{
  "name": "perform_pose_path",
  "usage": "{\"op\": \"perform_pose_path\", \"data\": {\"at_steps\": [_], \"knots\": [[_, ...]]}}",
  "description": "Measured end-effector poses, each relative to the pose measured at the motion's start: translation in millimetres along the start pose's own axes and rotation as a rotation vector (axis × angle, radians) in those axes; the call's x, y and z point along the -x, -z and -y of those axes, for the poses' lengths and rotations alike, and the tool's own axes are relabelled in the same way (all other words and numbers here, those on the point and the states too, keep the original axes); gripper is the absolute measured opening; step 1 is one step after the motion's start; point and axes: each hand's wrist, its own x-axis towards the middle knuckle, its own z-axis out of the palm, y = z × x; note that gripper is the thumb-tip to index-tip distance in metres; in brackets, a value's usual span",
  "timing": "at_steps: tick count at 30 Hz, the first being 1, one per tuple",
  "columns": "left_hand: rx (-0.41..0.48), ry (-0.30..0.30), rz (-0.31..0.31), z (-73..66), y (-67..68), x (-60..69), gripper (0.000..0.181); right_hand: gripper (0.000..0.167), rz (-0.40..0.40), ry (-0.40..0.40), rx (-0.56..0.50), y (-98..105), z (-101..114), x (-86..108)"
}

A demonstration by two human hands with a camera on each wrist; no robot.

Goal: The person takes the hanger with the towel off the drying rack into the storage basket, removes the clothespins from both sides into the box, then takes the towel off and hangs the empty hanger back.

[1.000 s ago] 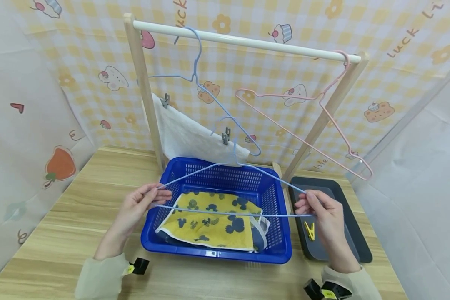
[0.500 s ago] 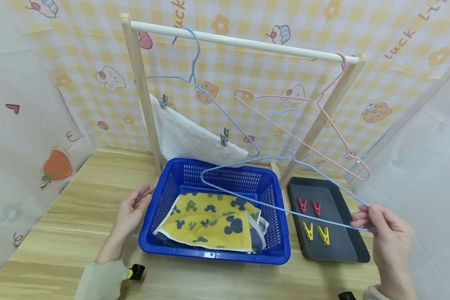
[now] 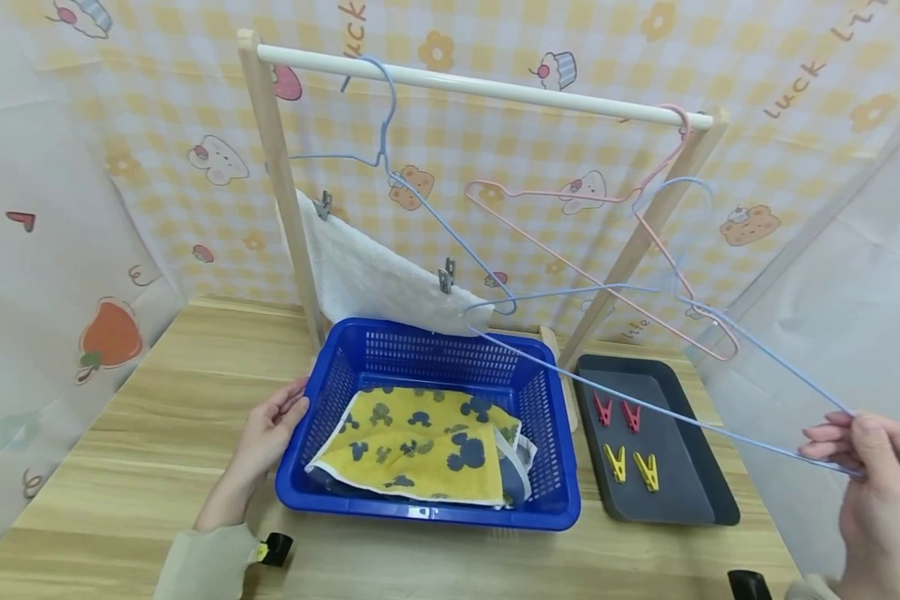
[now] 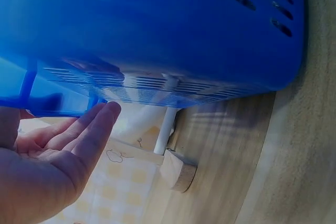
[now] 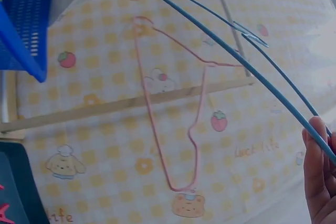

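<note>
Pinches hanger point(image 3: 660, 408) in right grip point(image 3: 881, 475), touches basket point(image 3: 375, 508) with uncurled left grip point(image 3: 268, 433); seemingly has white cloth point(image 3: 382, 271) hung behind basket, yellow cloth point(image 3: 412, 458) inside unhung.

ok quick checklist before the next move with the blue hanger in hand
1. Right hand gripping the held blue hanger: ok, at one end.
2. Held blue hanger hooked on the rail: not ok.
3. Held blue hanger clear of the pink hanger: cannot tell, they overlap in view.
4. Left hand away from the basket: not ok, at its rim.
5. Yellow cloth in the basket: ok.
6. Red pins and yellow pins in the tray: ok, two each.
</note>
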Motion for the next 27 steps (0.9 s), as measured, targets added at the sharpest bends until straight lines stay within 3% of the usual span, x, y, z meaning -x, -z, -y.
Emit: {"op": "perform_pose_path", "data": {"at_steps": [6, 12, 16, 21, 27], "knots": [[0.015, -0.007, -0.007, 0.0, -1.1, 0.7, 0.041, 0.032, -0.065, 0.023, -0.018, 21, 8, -5.9], [0.016, -0.015, -0.012, 0.5, -0.9, 1.4, 0.041, 0.019, -0.172, 0.119, 0.012, 27, 10, -8.9], [0.019, -0.021, -0.01, 0.9, -0.7, 1.5, 0.04, 0.016, -0.234, 0.13, 0.04, 10, 4, -14.8], [0.031, -0.023, -0.015, 1.6, -1.3, 1.5, 0.04, 0.016, -0.291, 0.123, 0.049, -29, -8, -29.2], [0.047, -0.028, -0.031, 4.5, -3.3, 1.0, 0.039, 0.021, -0.229, 0.159, 0.129, -63, -27, -45.3]]}}
